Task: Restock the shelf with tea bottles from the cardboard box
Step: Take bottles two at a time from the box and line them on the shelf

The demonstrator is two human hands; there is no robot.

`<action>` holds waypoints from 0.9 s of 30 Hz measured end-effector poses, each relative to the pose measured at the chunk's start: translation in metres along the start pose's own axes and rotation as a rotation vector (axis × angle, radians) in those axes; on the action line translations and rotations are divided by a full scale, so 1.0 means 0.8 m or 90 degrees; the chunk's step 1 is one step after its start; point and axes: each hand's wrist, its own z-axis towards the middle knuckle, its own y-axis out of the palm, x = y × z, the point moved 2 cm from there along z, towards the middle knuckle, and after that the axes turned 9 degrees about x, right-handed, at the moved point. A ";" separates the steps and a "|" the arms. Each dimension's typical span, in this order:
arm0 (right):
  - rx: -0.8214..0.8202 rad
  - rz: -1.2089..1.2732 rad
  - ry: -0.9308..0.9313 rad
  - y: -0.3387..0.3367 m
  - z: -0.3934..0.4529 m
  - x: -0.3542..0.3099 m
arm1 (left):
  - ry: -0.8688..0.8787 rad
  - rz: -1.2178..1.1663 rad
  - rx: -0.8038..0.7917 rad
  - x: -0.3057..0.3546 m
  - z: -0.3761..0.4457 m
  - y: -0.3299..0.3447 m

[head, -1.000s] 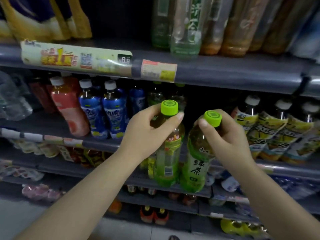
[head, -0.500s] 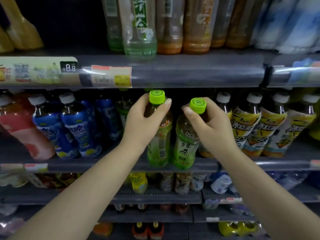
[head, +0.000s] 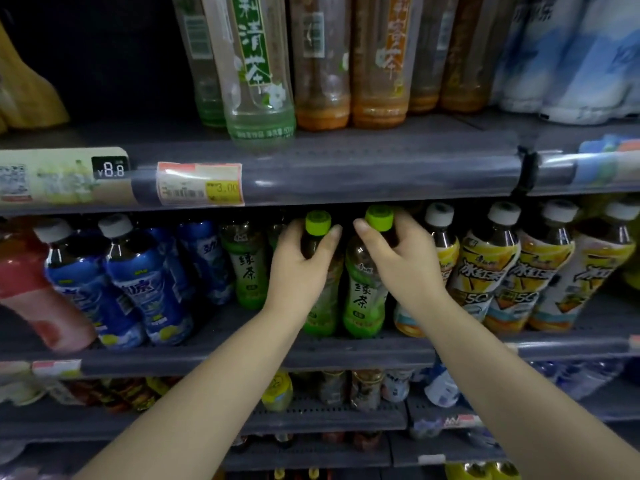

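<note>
Step in hand: placing two tea bottles on the grey metal middle shelf (head: 221,356); both stand at its front edge, in the gap between a row of the same green tea and a row of yellow-labelled bottles.
Left hand (head: 298,271): curled round the neck and shoulder of the left clear plastic green-tea bottle with a lime-green cap (head: 320,306), thumb just under the cap.
Right hand (head: 403,263): curled round the neck of the right clear plastic green-tea bottle with a lime-green cap and a green label (head: 365,299), fingers behind, thumb in front.
Bottle position: both look upright, side by side and nearly touching; their bases appear to rest on the shelf just behind its front lip, though I cannot tell whether their full weight is down.
Neighbours: a shelved green-tea bottle (head: 247,268) stands just to the left; yellow-labelled iced tea bottles with white caps (head: 485,271) stand just to the right, close by the right hand.
Overhead: the upper shelf's grey price rail (head: 381,171) sits close above the caps.
Cardboard box: not in view.
Next move, as a judgement: push both bottles back into line, keeping the caps clear of the rail, then let go without nudging the yellow row.
Progress: placement looks nearly done for this pair.
</note>
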 end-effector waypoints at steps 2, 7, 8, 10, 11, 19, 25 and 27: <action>-0.017 -0.015 -0.011 0.004 0.000 0.006 | -0.012 0.033 -0.048 0.001 0.006 -0.003; -0.050 -0.053 0.006 0.007 0.000 0.010 | 0.085 0.250 -0.204 0.004 0.014 -0.023; -0.063 -0.064 0.012 0.007 0.001 0.007 | 0.102 0.281 -0.210 0.004 0.016 -0.027; -0.093 -0.104 0.018 0.007 0.006 0.003 | 0.129 0.335 -0.186 0.004 0.022 -0.034; -0.108 -0.134 0.016 0.007 0.010 0.001 | 0.147 0.355 -0.158 0.003 0.024 -0.036; -0.071 -0.267 -0.022 0.009 0.016 -0.014 | 0.243 0.437 -0.083 -0.005 0.023 -0.028; 0.024 -0.207 0.020 0.021 -0.011 -0.002 | 0.124 0.307 -0.027 -0.019 0.008 -0.038; 0.036 -0.182 0.045 0.023 -0.020 0.001 | 0.110 0.298 0.001 -0.023 -0.001 -0.038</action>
